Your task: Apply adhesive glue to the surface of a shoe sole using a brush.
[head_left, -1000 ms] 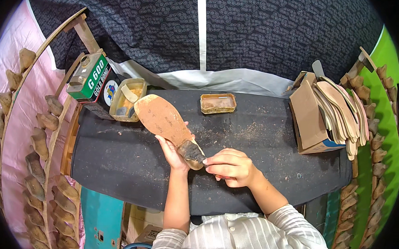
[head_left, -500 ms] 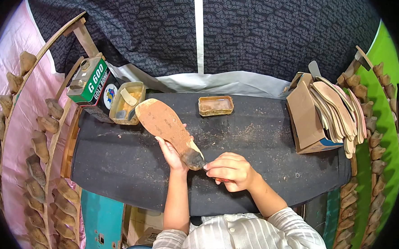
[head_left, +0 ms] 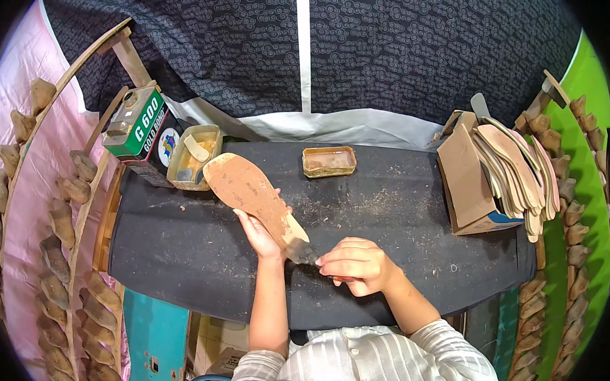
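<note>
The brown shoe sole (head_left: 246, 187) slants across the left hand (head_left: 262, 239) — clamped between its thumb and fingers. The right hand (head_left: 357, 266) pinches a blurred dark grey piece (head_left: 304, 255) at the sole's near end. Beyond both hands sits a shallow tray (head_left: 329, 171); well right of them, a cardboard box (head_left: 466, 182).

1. A rectangular green-and-black metal can (head_left: 138, 127) is set beside a yellowish tub (head_left: 191, 185), in which a pale flat piece (head_left: 197, 149) is laid.
2. A shallow rectangular tray (head_left: 329, 171) is placed near the table's (head_left: 413, 274) far edge.
3. Pale insoles (head_left: 514, 159) are packed into a cardboard box (head_left: 464, 182).
4. Brown shoe lasts (head_left: 61, 220) are lined up on both sides.
5. A dark scroll-patterned curtain (head_left: 229, 56) is hung behind.
</note>
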`<state>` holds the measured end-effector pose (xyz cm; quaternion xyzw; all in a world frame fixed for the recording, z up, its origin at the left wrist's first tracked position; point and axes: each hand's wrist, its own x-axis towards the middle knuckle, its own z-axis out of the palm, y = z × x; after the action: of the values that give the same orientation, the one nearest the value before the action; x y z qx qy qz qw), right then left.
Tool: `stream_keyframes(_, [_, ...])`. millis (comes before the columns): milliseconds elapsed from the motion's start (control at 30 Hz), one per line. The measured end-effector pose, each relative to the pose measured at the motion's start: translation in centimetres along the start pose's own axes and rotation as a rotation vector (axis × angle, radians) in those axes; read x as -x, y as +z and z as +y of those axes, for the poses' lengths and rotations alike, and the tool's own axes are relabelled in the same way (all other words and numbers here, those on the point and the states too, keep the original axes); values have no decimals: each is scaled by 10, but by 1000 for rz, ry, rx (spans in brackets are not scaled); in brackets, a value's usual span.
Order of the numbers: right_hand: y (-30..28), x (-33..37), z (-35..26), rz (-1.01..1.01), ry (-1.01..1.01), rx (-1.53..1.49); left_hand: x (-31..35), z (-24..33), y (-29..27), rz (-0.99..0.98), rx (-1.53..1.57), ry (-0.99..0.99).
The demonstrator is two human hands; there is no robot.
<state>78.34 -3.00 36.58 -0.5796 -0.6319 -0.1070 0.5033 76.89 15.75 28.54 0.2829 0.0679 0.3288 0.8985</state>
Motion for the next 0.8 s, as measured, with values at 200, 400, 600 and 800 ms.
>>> stream_keyframes(200, [-10,11,5,22,78,-16,0,0,3,-7,87,-34])
stream_keyframes(400, [-4,8,4,19,33,-2,0,1,7,52,-18,-16])
stream_keyframes(600, [-12,12,4,51,91,-64,-2,1,-3,-26,110,-29])
stream_keyframes(800, [-3,6,10,44,15,36,1,2,6,8,45,-51])
